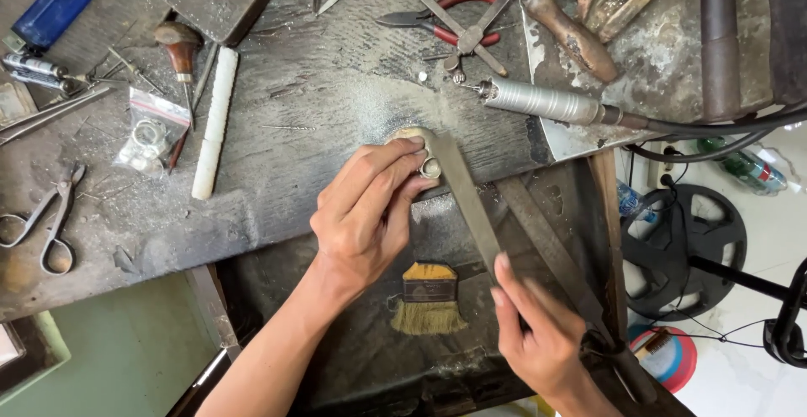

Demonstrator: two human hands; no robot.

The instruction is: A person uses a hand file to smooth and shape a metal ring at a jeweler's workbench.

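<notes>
Mid-filing, I judge: my left hand point(366, 215) pinches a metal ring point(431, 167) against the bench peg; right hand point(538, 333) fingers closed around the flat file point(462, 194). Next stroke needs steady pressure.

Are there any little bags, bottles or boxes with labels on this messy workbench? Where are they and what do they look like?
Small clear plastic bag: left on the bench, red strip on top, metal rings inside.
Blue flat box-like thing: top left corner, rectangular; I cannot tell any label.
Green plastic bottle: lying on the floor at right, with a red and blue label.
Near the left hand and right hand, which hold a ring and a file, there are no packages.
</notes>
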